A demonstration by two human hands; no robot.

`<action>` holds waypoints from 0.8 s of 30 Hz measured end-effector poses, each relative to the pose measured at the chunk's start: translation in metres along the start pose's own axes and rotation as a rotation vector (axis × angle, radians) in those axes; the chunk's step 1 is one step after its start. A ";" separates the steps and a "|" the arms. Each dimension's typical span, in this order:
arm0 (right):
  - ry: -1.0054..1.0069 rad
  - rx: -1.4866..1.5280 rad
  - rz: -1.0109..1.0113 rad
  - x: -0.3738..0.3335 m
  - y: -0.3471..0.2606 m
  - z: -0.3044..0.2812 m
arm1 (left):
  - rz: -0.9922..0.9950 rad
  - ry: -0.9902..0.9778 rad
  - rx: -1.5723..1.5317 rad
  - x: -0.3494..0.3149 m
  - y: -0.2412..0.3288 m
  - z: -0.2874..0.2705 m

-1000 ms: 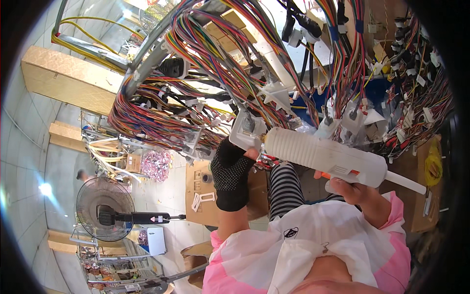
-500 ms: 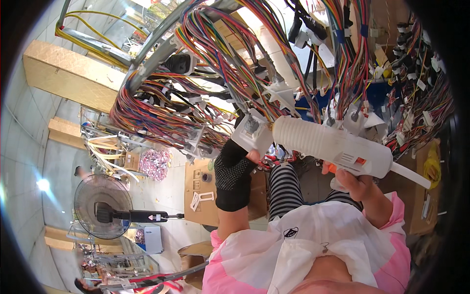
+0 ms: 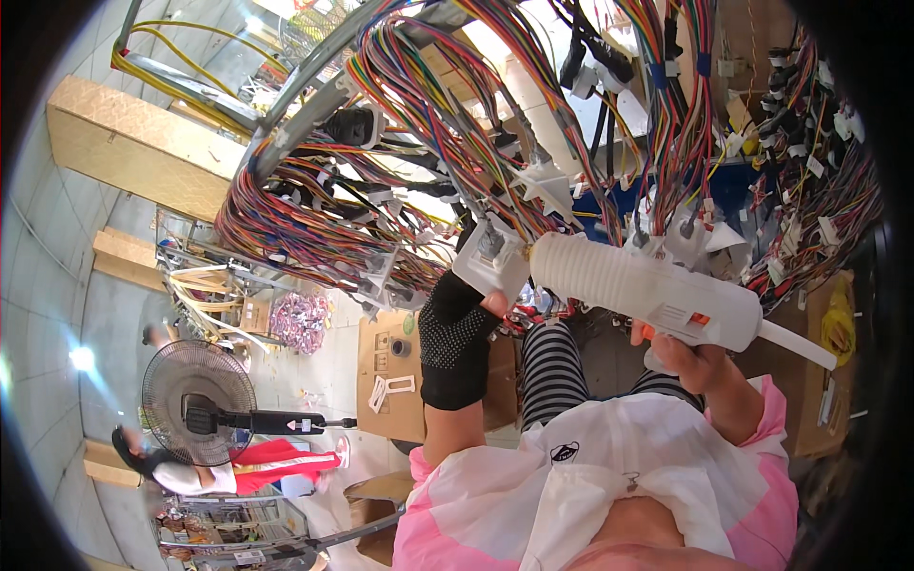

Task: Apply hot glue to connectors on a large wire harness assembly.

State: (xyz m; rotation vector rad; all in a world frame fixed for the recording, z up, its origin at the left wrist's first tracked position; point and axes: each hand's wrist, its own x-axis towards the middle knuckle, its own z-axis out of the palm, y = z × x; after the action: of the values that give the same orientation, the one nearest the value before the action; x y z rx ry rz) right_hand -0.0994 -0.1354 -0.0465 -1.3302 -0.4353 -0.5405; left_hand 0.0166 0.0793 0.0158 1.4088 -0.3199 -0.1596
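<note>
My left hand (image 3: 453,333), in a black glove with pale grip dots, pinches a white plastic connector housing (image 3: 491,259) that hangs from a bundle of coloured wires (image 3: 419,105). Grey wire ends show in the housing's open face. My bare right hand (image 3: 695,364) is wrapped round the grip of a white hot glue gun (image 3: 652,285) with a ribbed front barrel; a finger lies at its orange trigger. The gun's nozzle end points left, right beside the housing; whether they touch cannot be made out. A white glue stick (image 3: 802,345) juts from the gun's rear.
Wire bundles drape over a bent metal rail (image 3: 303,114) ahead of me, and more harnesses (image 3: 819,190) hang at the right. To the left stand a cardboard box (image 3: 383,419) and a black fan (image 3: 198,403). Past the fan is a person in red trousers (image 3: 286,464).
A person in red trousers has come into view beyond the fan. My hands, the glue gun and the housing stay nearly where they were.
</note>
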 end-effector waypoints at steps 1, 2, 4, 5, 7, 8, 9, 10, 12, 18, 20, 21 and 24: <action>-0.001 0.001 -0.001 0.000 0.001 -0.001 | 0.008 0.002 0.007 0.000 0.001 0.000; -0.029 -0.032 0.010 -0.001 0.001 -0.003 | 0.017 0.003 0.015 -0.001 0.002 0.001; -0.056 -0.064 0.018 -0.002 0.003 -0.003 | 0.034 0.012 0.040 -0.001 0.003 0.000; -0.039 -0.068 -0.003 -0.003 0.005 -0.002 | 0.047 0.018 0.064 0.000 0.002 0.000; -0.019 -0.074 -0.025 -0.005 0.004 -0.003 | 0.045 0.015 0.061 0.001 0.000 -0.001; -0.069 -0.125 -0.025 -0.007 0.003 -0.006 | 0.045 0.017 0.061 0.001 0.000 -0.001; -0.120 -0.178 -0.025 -0.007 0.002 -0.007 | 0.046 0.017 0.061 0.002 0.000 0.000; -0.119 -0.178 -0.026 -0.007 0.001 -0.006 | 0.038 0.028 0.043 0.002 0.001 0.000; -0.028 -0.058 0.049 -0.006 -0.001 -0.003 | 0.034 0.045 0.026 0.002 0.000 -0.001; -0.001 -0.145 -0.051 0.000 -0.005 0.002 | 0.164 0.069 0.138 0.005 -0.009 -0.003; -0.087 -0.504 -0.139 -0.013 0.008 -0.009 | 0.250 0.096 0.264 0.006 -0.012 -0.002; -0.175 -0.859 -0.228 -0.018 0.011 -0.012 | 0.251 0.096 0.264 0.005 -0.009 0.002; -0.115 -0.716 0.097 -0.020 0.010 -0.004 | 0.231 0.119 0.220 0.000 0.001 0.012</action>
State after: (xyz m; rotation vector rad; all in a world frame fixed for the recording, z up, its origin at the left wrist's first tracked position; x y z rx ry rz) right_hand -0.1095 -0.1356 -0.0665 -2.0660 -0.2720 -0.5636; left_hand 0.0129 0.0680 0.0180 1.5783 -0.4082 0.1527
